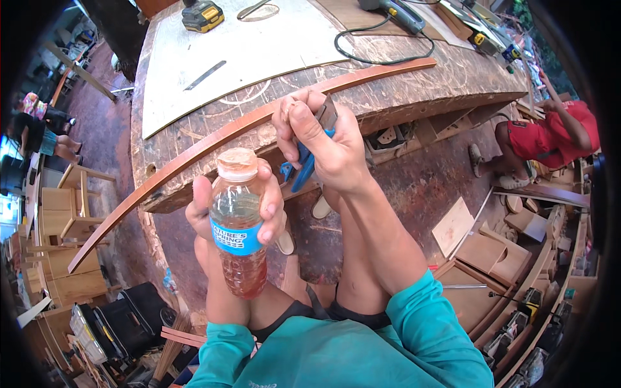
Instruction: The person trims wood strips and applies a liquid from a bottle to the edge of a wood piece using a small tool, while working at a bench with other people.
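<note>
My left hand [259,216] grips a small clear plastic bottle [238,226] with a blue label, an orange-brown liquid inside and a dusty cap. It is held upright above my lap. My right hand [323,145] is closed around a blue-handled tool [304,167] with a dark metal head, held just above and right of the bottle. Behind both hands a long curved reddish wood strip [213,139] lies across the worn workbench [420,77].
On the bench lie a pale plywood sheet [239,52], a metal ruler [204,75], a yellow-black battery [202,15] and a corded power tool [394,13]. A person in red [550,139] sits at right. Wooden chair frames [71,213] stand left; boards and tool cases lie on the floor.
</note>
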